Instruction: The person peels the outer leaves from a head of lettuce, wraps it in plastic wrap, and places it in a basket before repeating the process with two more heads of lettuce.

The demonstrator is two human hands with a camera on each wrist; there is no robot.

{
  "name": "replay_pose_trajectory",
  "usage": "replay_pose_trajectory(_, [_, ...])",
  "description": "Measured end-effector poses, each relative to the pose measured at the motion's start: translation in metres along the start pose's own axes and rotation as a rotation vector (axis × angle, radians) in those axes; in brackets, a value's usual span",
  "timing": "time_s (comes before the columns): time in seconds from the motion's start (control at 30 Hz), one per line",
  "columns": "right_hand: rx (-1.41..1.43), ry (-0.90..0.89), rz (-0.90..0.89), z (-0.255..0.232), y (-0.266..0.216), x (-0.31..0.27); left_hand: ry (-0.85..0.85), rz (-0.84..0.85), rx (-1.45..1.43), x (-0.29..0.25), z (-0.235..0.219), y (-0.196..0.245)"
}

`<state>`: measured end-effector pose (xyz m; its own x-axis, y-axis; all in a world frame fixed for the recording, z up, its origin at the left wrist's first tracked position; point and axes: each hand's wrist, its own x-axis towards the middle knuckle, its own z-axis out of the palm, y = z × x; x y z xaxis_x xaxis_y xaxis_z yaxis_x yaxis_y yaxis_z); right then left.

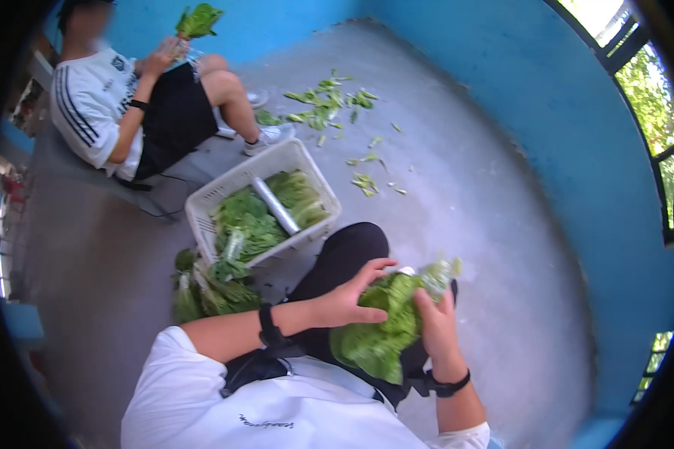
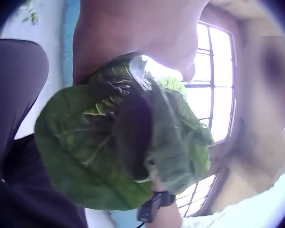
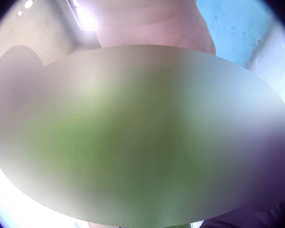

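Note:
In the head view a bunch of leafy lettuce (image 1: 382, 329) is held over the lap, its broad leaves pointing down toward the body and its pale end up. My right hand (image 1: 438, 325) grips its right side, thumb along the leaves. On the other side, my left hand (image 1: 348, 301) has its thumb and fingers spread, touching the leaves. Large green leaves (image 2: 95, 147) fill the middle of the left wrist view, below the left hand (image 2: 133, 35). The right wrist view is mostly blurred over the hand's work.
A white plastic crate (image 1: 202, 217) of greens stands ahead, a silvery roll (image 1: 275, 206) lying across it. More leafy greens (image 1: 213, 288) lie beside it on the floor. Leaf scraps (image 1: 326, 101) are scattered farther off. Another person (image 1: 97, 112) sits at left, holding greens (image 1: 198, 21).

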<state>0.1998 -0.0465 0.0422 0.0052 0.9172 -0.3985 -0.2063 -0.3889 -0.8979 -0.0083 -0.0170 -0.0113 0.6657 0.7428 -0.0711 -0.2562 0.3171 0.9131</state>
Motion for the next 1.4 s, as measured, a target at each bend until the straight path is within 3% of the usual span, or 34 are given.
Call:
replay_pose_trajectory(0.1, [-0.186, -0.125, -0.080, 0.013, -0.010, 0.011, -0.017, -0.037, 0.178, -0.002, 0.002, 0.021])
replay_pose_trajectory(0.23, [-0.407, -0.210, -0.093, 0.003, -0.018, 0.016, 0.044, -0.062, 0.106, -0.009, 0.001, 0.020])
replay_pose_trajectory(0.37, [-0.261, -0.182, -0.131, -0.014, -0.014, 0.016, 0.078, -0.078, -0.103, -0.022, -0.011, 0.014])
replay_pose_trajectory(0.47, [-0.297, -0.194, -0.117, -0.019, -0.016, 0.018, 0.066, -0.338, -0.325, -0.045, -0.033, 0.030])
replay_pose_trajectory(0.6, [-0.350, -0.191, -0.113, -0.029, -0.008, 0.017, 0.087, -0.385, -0.954, -0.086, -0.064, 0.022])
replay_pose_trajectory(0.63, [-0.343, -0.184, -0.107, -0.033, -0.006, 0.016, 0.047, -0.299, -0.957, -0.088, -0.064, 0.027])
replay_pose_trajectory(0.73, [-0.346, -0.162, -0.081, -0.043, -0.004, 0.012, 0.203, -0.245, -0.422, -0.091, -0.069, 0.056])
replay_pose_trajectory(0.77, [-0.346, -0.151, -0.066, -0.047, -0.003, 0.011, 0.246, -0.239, -0.051, -0.089, -0.077, 0.058])
replay_pose_trajectory(0.93, [-0.376, -0.066, -0.079, -0.061, 0.002, 0.008, 0.653, -0.127, -0.220, -0.118, -0.136, 0.040])
replay_pose_trajectory(1.03, [-0.389, -0.007, -0.082, -0.068, 0.006, 0.004, 0.910, -0.084, -0.146, -0.150, -0.180, 0.031])
replay_pose_trajectory(1.23, [-0.474, 0.091, 0.008, -0.084, 0.015, -0.011, 1.446, 0.007, -0.272, -0.288, -0.274, -0.039])
replay_pose_trajectory(1.3, [-0.531, 0.119, 0.047, -0.087, 0.014, -0.016, 1.602, 0.040, -0.297, -0.324, -0.281, -0.049])
replay_pose_trajectory(1.4, [-0.608, 0.149, 0.090, -0.097, 0.013, -0.014, 1.675, 0.155, -0.293, -0.354, -0.273, -0.046])
